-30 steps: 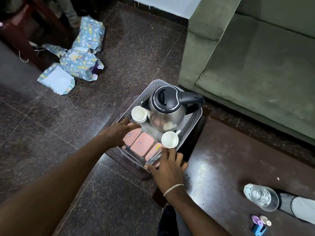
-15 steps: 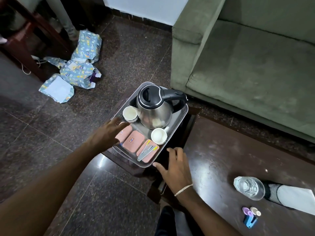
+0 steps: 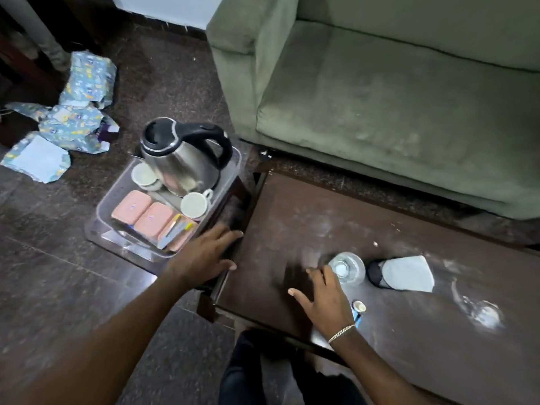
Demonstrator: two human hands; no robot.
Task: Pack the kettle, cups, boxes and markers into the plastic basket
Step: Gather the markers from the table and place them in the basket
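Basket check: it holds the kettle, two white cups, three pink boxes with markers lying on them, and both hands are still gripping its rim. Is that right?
Not quite. In the head view neither hand grips the basket: the left hand is open beside its near corner and the right hand is open over the table. The kettle, cups, boxes and markers are as stated.

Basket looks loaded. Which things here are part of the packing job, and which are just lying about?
Job: plastic basket, kettle, two cups, pink boxes, markers.
Lying about: water bottle, wrapping paper, sofa.
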